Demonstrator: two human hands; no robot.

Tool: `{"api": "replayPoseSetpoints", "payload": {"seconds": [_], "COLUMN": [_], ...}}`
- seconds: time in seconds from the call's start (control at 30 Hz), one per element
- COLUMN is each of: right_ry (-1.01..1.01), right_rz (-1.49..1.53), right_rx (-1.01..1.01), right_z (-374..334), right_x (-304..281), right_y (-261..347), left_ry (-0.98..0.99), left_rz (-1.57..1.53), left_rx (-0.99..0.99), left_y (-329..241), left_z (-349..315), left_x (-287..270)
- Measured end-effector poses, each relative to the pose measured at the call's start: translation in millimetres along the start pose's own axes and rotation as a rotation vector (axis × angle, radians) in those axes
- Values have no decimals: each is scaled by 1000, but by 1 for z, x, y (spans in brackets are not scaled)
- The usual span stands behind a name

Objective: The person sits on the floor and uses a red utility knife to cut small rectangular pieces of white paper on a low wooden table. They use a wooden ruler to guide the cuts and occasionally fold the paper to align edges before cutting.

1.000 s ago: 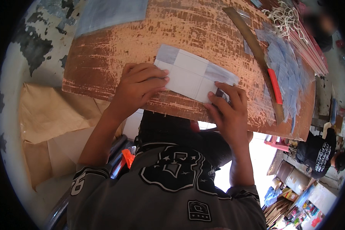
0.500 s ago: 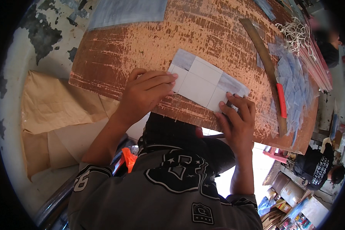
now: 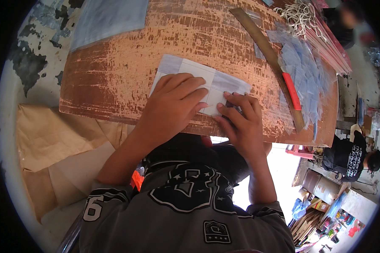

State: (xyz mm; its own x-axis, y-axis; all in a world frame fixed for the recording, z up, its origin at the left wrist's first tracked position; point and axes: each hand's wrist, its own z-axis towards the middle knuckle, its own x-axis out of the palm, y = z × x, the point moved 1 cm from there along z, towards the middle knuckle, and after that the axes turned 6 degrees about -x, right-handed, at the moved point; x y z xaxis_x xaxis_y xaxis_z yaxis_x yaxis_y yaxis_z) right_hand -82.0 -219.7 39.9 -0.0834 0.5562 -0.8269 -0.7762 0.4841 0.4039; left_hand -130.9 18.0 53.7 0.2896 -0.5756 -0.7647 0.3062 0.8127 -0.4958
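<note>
A white, blue-grey-patched flat piece (image 3: 216, 90) lies on the worn surface (image 3: 114, 76), close to its near edge. The left hand (image 3: 173, 105) covers much of its left part, fingers half bent; the right hand (image 3: 242, 118) sits at its right end, fingers curled and slightly parted over a dark patch. Whether either grips cannot be told. Right of them, a long brown strip (image 3: 261, 46) bearing a slim red tool (image 3: 291, 90) stands between the right hand and a heap of bluish cut pieces (image 3: 306, 71). White cords (image 3: 299, 19) and pink rods (image 3: 325, 46) lie far right, a blue-grey sheet (image 3: 109, 21) far left.
</note>
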Motion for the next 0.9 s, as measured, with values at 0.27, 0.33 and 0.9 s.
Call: {"api": "replayPoseSetpoints", "payload": {"seconds": [0.27,0.33,0.9], "right_ry": [-18,7,-33], "right_rz": [-3,22,-96], "right_rx": [-28,-27,-255], "right_z": [-2,-3,-14], "right_x": [-1,-4,-27], "right_y": [-1,-3,-31], "left_ry": [245,256,182], "left_rz": [-54,-47,-5], "left_rx": [113,119,118], "left_y": [18,20,18], "left_z": [13,12,4], "left_x": [4,3,11]}}
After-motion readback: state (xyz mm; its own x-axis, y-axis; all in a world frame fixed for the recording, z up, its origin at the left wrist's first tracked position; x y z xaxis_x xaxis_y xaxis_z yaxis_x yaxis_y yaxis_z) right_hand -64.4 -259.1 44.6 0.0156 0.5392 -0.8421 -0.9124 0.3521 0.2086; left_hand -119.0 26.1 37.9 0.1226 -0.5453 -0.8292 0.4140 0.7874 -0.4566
